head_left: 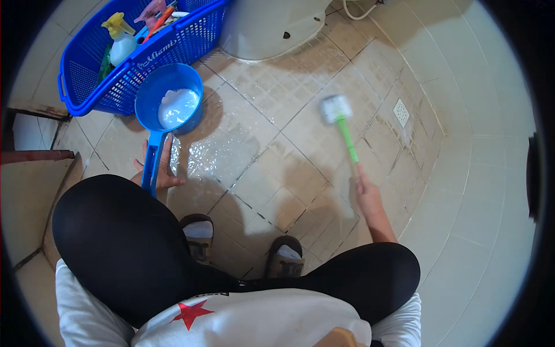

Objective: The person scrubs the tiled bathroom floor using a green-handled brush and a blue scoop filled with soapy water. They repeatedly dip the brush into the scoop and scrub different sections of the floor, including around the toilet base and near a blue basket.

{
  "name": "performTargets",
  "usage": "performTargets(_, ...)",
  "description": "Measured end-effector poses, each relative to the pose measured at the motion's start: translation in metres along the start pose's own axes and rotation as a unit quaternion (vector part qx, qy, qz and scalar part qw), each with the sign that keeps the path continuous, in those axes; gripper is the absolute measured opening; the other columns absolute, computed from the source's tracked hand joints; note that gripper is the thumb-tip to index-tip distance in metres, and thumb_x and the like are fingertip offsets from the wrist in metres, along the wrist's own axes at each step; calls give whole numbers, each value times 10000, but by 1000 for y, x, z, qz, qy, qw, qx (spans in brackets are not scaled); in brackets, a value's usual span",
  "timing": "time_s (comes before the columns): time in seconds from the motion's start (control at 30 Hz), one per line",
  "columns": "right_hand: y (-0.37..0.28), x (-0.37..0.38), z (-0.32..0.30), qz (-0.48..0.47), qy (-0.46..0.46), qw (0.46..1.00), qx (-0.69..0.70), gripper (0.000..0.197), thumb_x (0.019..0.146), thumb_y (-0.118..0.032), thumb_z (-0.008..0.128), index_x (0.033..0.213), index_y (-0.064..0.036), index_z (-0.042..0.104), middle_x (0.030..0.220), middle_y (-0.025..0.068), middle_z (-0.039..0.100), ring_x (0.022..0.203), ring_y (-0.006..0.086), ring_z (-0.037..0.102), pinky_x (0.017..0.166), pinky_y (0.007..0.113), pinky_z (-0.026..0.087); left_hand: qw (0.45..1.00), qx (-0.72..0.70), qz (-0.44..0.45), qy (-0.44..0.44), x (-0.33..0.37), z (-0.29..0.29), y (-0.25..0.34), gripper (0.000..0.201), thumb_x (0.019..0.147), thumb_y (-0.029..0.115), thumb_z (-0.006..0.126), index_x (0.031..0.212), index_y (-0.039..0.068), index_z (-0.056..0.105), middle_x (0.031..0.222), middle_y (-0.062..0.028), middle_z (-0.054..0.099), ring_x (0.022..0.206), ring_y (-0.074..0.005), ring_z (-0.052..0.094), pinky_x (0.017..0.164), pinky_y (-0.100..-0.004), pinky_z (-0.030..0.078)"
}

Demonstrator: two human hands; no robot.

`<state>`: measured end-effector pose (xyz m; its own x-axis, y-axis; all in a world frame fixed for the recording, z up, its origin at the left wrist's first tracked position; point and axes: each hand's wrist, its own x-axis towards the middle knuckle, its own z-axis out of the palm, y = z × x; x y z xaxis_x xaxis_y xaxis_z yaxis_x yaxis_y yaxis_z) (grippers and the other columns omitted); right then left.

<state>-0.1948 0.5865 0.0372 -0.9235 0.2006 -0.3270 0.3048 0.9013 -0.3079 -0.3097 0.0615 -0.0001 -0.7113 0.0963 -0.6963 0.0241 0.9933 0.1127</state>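
My right hand (365,194) is closed around the end of a green-handled scrub brush (347,140). Its white head, blurred by motion, is on the wet tiled floor (272,168). At the left, a blue dipper (151,98) with whitish, foamy liquid (178,109) inside stands by the basket. My left hand (164,170) is underneath the dipper's long handle, thumb and fingers spread apart. The handle covers part of that hand, and whether it rests on the hand I cannot tell. Suds glisten on the tiles beside the dipper.
A blue plastic basket (98,103) holds a spray bottle (121,43) with a yellow trigger and other cleaning items. Behind is the white toilet base (269,32). A square floor drain (401,113) lies near the right wall (474,144). My sandalled feet (286,260) are below.
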Motion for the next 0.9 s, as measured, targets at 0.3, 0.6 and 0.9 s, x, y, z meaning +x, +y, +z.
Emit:
performTargets(0.3, 0, -15, 40, -174, -14, 984, -42, 455, 935, -190, 431, 1369, -319, 394, 715, 192, 590, 626, 346, 592, 592, 441, 493, 1000, 7, -4, 1, 5, 2, 2, 1310, 588, 572, 774, 1465, 164, -108, 1504, -251, 5, 1398, -409, 5, 949, -747, 124)
performTargets(0.6, -61, -6, 45, -255, -103, 959, 70, 509, 897, -162, 511, 1377, -288, 400, 822, 156, 627, 688, 330, 618, 670, 369, 509, 1000, 5, -10, -29, 4, -7, 1, 1328, 582, 587, 777, 1462, 164, -122, 1500, -252, -90, 1395, -412, -56, 962, -731, 135)
performTargets(0.9, -19, 99, 2, -14, 121, 991, -63, 454, 923, -243, 482, 1369, -290, 408, 630, 132, 597, 642, 306, 607, 621, 388, 491, 1000, 7, -3, -16, 4, -4, 0, 1320, 582, 576, 779, 1466, 159, -109, 1499, -249, -110, 1393, -416, -67, 961, -730, 138)
